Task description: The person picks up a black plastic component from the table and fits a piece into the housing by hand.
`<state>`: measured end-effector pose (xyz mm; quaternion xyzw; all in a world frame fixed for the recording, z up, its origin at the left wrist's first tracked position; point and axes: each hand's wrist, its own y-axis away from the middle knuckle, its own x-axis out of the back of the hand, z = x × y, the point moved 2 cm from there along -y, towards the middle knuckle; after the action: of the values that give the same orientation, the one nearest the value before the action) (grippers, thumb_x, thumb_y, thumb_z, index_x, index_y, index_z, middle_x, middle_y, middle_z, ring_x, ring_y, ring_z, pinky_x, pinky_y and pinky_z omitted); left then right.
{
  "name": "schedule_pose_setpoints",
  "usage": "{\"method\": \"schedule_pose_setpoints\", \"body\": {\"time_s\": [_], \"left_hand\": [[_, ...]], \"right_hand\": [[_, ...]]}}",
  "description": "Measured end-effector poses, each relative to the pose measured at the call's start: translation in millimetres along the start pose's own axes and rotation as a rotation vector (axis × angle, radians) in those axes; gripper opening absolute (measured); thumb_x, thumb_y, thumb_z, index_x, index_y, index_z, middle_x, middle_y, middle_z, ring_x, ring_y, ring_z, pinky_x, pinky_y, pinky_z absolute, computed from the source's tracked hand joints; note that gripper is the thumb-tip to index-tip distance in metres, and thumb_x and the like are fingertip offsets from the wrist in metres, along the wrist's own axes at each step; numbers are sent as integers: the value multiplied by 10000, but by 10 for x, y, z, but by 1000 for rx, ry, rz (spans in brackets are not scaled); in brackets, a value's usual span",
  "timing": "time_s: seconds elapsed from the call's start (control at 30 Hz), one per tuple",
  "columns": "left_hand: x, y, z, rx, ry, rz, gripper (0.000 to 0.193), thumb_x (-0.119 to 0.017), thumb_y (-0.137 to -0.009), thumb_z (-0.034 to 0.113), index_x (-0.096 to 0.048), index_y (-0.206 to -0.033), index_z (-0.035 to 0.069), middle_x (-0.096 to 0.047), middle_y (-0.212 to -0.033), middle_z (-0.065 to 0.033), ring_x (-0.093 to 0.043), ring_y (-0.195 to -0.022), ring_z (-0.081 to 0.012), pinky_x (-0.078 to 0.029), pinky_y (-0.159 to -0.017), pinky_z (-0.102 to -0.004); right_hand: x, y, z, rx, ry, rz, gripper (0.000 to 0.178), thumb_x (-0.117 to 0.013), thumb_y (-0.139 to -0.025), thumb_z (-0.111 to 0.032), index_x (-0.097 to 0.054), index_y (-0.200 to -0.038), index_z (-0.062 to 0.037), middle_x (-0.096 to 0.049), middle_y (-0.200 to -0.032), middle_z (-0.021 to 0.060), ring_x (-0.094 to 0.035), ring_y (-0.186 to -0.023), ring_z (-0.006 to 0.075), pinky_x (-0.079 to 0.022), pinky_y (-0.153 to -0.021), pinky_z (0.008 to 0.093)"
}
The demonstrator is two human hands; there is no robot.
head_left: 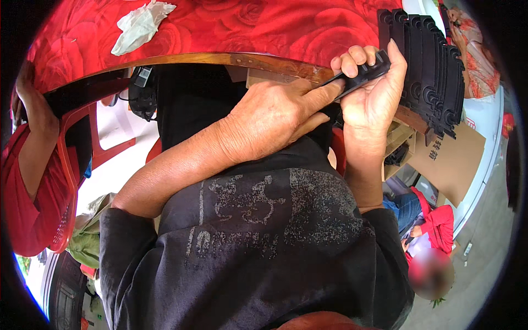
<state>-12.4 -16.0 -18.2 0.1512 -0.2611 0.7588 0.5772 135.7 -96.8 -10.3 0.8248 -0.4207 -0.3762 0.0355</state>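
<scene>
A slim black plastic piece [360, 80] is held up at the table's front edge, tilted with its far end to the upper right. My right hand [371, 102] has its fingers curled around that end, the palm turned up and the thumb upright beside it. Reaching across from the left, my left hand [278, 115] grips the lower end between thumb and fingers, which partly cover it. Close to the right of my right hand lies a stack of long black strips [423, 71] with rounded, hooked ends, overlapping one another at the table's right side.
A red rose-patterned cloth [242, 25] covers the table, with a crumpled white wrapper [142, 26] on it. A wooden edge [220, 58] runs along its front. Cardboard [454, 159] stands at right. People in red sit left, by a red chair [69, 181], and lower right.
</scene>
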Motion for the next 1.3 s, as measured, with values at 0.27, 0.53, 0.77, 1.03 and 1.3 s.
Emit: {"method": "schedule_pose_setpoints", "body": {"time_s": [0.27,0.53,0.77,1.03,1.3], "left_hand": [[-33,58,-20,-85,-20,75,437,-669,-848,218,-585,-1232,28,-639,-900,-138,-661,-773,-312,-552,-659,-391],[-26,77,-6,-59,51,105,341,-730,-812,120,-646,-1119,-4,-644,-866,-165,-662,-738,-325,-545,-654,-381],[88,48,-71,-30,73,148,308,-753,-773,62,-652,-1058,2,-660,-966,-170,-672,-819,-333,-547,-687,-368],[259,23,62,-171,143,400,239,-785,-732,38,-629,-910,10,-609,-804,-124,-610,-682,-256,-488,-623,-305],[54,-117,-70,571,1091,243,400,-522,-993,399,-588,-1067,12,-641,-968,-83,-631,-825,-136,-479,-690,-247]], "right_hand": [[-20,-27,-133,36,-10,-47,388,-552,-918,-436,-460,-715,-119,-536,-663,49,-512,-566,205,-463,-735,429],[14,-1,-85,2,-110,67,352,-598,-900,-334,-413,-735,-84,-436,-688,48,-428,-566,194,-445,-760,385],[107,-50,-137,-3,-123,-8,381,-584,-903,-410,-466,-705,-107,-557,-698,77,-537,-623,232,-468,-837,459],[-3,-22,-74,284,-278,34,365,-559,-936,-347,-466,-724,-66,-578,-874,137,-612,-918,303,-404,-1054,505],[-189,201,107,454,-115,-161,410,-414,-994,-327,-468,-681,-68,-562,-1061,177,-556,-1134,314,-309,-1126,536]]}}
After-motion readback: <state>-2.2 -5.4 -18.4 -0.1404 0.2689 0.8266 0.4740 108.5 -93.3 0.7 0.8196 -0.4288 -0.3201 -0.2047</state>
